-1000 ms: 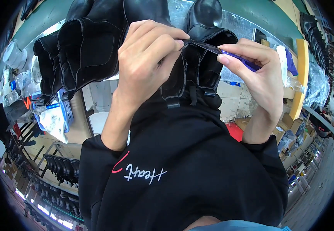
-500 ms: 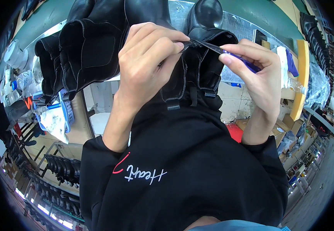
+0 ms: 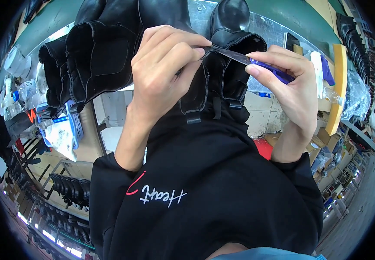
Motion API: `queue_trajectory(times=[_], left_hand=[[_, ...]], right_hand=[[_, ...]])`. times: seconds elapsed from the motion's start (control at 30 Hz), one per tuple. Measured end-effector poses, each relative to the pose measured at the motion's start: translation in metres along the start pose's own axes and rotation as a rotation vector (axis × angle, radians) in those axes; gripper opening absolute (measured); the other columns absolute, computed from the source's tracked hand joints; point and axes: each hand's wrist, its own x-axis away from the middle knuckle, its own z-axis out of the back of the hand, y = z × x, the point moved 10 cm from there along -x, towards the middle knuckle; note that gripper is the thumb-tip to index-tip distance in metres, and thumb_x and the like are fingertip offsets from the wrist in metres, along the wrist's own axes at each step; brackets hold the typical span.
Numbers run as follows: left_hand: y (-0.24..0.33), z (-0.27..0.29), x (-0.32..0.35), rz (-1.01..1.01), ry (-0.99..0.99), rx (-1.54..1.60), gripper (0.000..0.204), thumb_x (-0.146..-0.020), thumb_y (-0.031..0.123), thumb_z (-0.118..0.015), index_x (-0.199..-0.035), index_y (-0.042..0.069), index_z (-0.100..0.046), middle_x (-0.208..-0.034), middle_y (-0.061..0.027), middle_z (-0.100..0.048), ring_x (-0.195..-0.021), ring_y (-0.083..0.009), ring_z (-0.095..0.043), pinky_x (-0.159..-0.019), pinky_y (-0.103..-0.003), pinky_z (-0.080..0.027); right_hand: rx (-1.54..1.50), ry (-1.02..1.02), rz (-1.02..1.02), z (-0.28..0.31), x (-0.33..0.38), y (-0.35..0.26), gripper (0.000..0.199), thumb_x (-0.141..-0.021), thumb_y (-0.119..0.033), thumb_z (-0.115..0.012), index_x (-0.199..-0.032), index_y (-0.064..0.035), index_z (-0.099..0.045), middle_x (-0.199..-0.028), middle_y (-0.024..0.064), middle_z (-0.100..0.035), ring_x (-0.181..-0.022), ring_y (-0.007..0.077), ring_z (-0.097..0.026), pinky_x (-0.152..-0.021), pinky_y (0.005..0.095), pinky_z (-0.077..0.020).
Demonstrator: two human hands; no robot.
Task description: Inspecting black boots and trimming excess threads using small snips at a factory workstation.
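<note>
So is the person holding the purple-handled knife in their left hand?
No, the right hand holds the purple-handled knife; the left hand grips the black boot.

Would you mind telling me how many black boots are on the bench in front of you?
3 visible: one boot under both hands, one boot left of it, and another boot further left. More may be hidden behind the hands.

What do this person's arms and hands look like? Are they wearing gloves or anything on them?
No gloves: the left hand and right hand are bare, with no rings or watch visible. Both forearms are uncovered up to black sleeves pushed back from the wrists. The sleeves belong to a black sweatshirt with pale handwritten-style lettering and a small red mark on the chest.
</note>
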Motion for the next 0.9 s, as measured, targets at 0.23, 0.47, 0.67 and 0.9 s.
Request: queue_trajectory(times=[0.23, 0.47, 0.67, 0.9], left_hand=[[0.0, -0.001, 0.0, 0.003, 0.0, 0.005, 0.019, -0.068, -0.005, -0.074, -0.073, 0.003, -0.058, -0.085, -0.0056, -0.072, -0.076, -0.0214, -0.065, -0.076, -0.033, -0.047], [0.001, -0.001, 0.0, 0.003, 0.004, 0.005, 0.019, -0.068, -0.005, -0.074, -0.072, 0.003, -0.058, -0.085, -0.0059, -0.072, -0.076, -0.0213, -0.065, -0.076, -0.033, -0.047], [0.002, -0.002, 0.0, -0.008, 0.006, 0.007, 0.019, -0.068, -0.005, -0.074, -0.072, 0.003, -0.057, -0.085, -0.006, -0.071, -0.076, -0.0213, -0.065, -0.076, -0.033, -0.047], [0.003, 0.0, 0.001, 0.008, -0.04, -0.006, 0.019, -0.068, -0.008, -0.074, -0.075, 0.002, -0.06, -0.087, -0.009, -0.073, -0.079, -0.0224, -0.067, -0.078, -0.034, -0.049]], right_hand=[[0.006, 0.002, -0.012, 0.0, 0.001, 0.001, 0.024, -0.084, -0.019, -0.078, -0.095, 0.0025, -0.075, -0.07, 0.0048, -0.064, -0.061, 0.0096, -0.054, -0.053, 0.0239, -0.035], [0.067, 0.0, -0.012, 0.002, 0.003, -0.004, 0.024, -0.084, -0.019, -0.078, -0.095, 0.0031, -0.075, -0.07, 0.0054, -0.064, -0.06, 0.0108, -0.056, -0.052, 0.0242, -0.036], [0.078, 0.026, -0.016, 0.004, 0.005, -0.009, 0.023, -0.083, -0.016, -0.077, -0.093, 0.004, -0.075, -0.069, 0.0068, -0.064, -0.06, 0.0111, -0.056, -0.053, 0.0247, -0.0373], [0.08, 0.031, -0.018, 0.001, 0.005, -0.011, 0.022, -0.083, -0.015, -0.077, -0.093, 0.0045, -0.075, -0.07, 0.008, -0.066, -0.06, 0.0118, -0.058, -0.054, 0.0243, -0.0394]])
